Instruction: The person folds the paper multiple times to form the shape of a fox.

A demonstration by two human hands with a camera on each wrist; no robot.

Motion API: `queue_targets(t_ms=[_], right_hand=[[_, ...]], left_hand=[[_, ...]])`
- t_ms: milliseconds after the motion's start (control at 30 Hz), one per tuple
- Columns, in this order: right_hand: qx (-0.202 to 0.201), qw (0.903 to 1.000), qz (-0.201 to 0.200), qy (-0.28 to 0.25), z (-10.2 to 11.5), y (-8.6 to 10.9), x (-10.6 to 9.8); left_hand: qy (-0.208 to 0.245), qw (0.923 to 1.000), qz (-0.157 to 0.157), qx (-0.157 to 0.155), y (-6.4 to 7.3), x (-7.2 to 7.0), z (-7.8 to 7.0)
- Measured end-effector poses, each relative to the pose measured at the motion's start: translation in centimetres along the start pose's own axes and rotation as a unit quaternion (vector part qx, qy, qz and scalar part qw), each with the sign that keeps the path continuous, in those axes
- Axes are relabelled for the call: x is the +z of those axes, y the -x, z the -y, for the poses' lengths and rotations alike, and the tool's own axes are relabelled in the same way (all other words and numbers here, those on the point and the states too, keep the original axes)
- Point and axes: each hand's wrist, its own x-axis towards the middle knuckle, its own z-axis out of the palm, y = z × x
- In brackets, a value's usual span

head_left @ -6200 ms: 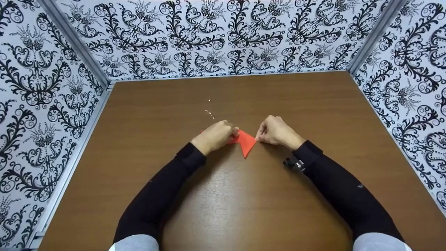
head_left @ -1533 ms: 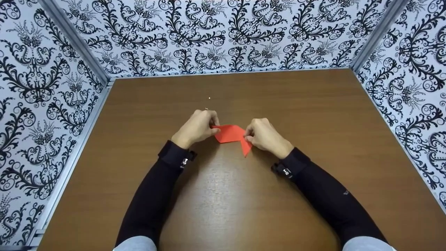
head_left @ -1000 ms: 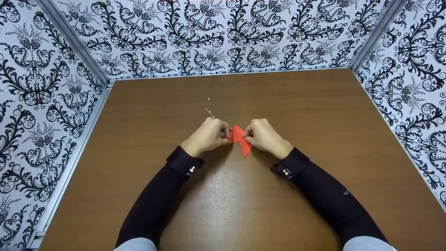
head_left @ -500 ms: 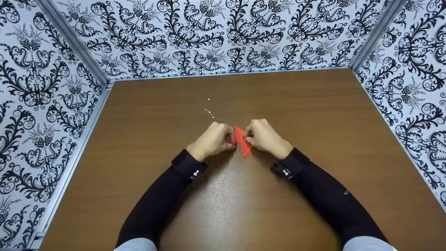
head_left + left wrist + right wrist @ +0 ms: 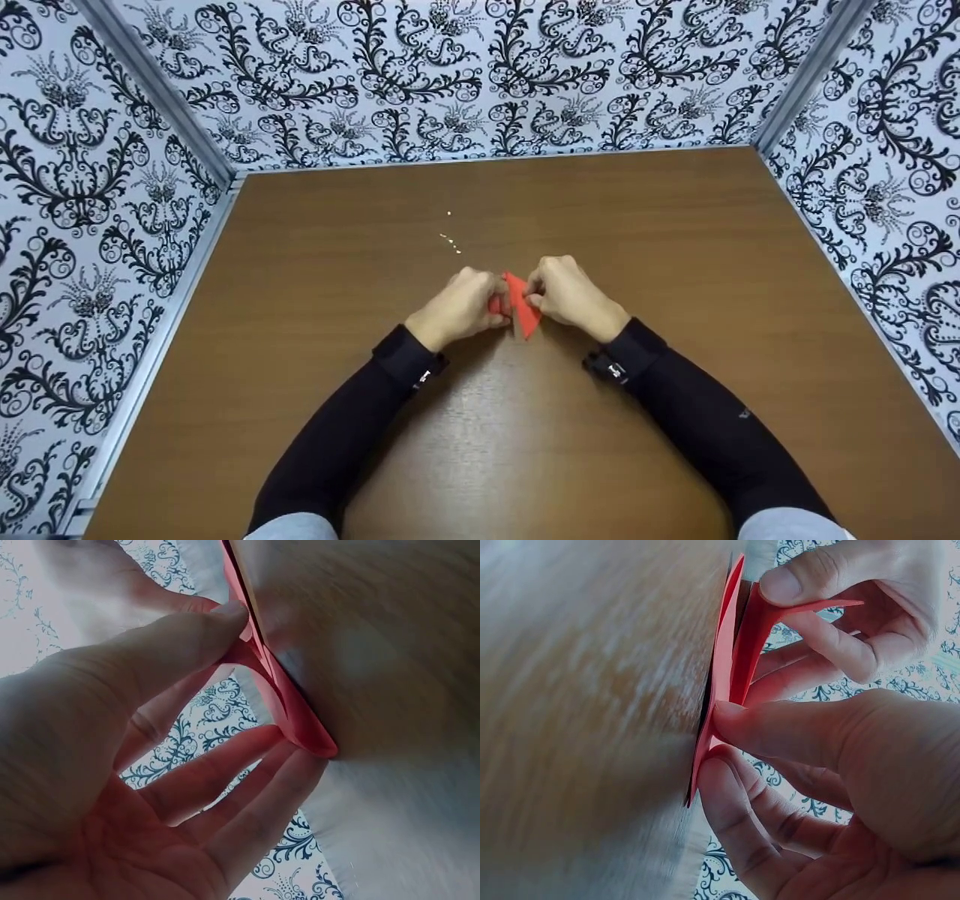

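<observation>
A folded piece of red paper (image 5: pixel 525 311) stands low over the wooden table between both hands. In the right wrist view the red paper (image 5: pixel 724 652) shows layered folds, with one flap bent up toward the left hand. My left hand (image 5: pixel 471 300) pinches that flap between thumb and fingers, its other fingers spread behind the paper (image 5: pixel 300 720) in the left wrist view. On the other side my right hand (image 5: pixel 570 292) pinches the right part of the paper, thumb (image 5: pixel 739 724) on one face and fingers close below. Part of the paper is hidden behind the left fingers.
Several tiny white scraps (image 5: pixel 450 241) lie on the brown table (image 5: pixel 637 210) beyond the left hand. White walls (image 5: pixel 480 75) with black scroll patterns and metal edge posts (image 5: pixel 157 90) enclose the table's back and sides.
The left hand has moved right and slightly nearer the body, turning the paper's left part over toward the right. The right hand came in earlier from the paper's corner and has since stayed still.
</observation>
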Motion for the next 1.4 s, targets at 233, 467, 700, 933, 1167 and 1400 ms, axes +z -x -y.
queue_targets(t_ms=[233,467,700,933,1167,1400], right_hand=[[0.000,0.9999,-0.006,-0.008,0.0,0.4,0.0],[0.007,0.9999,0.002,-0.009,-0.1,0.3,0.1],[0.009,0.9998,0.011,-0.013,-0.2,0.0,0.0],[0.006,0.9993,0.030,-0.019,-0.6,-0.3,-0.4],[-0.005,0.9991,0.031,-0.028,-0.8,-0.8,-0.5],[0.002,0.9989,0.034,-0.031,-0.8,-1.4,-0.5]], left_hand=[[0.009,0.9992,0.032,0.021,0.2,-0.6,0.6],[0.011,0.9989,0.042,0.015,0.0,-0.5,1.2],[0.005,0.9991,0.036,0.019,-0.4,-0.1,1.5],[0.005,0.9993,0.023,0.030,-0.3,0.0,1.5],[0.015,0.9990,0.004,0.041,0.0,0.1,1.5],[0.012,0.9986,-0.011,0.051,0.1,0.2,1.4]])
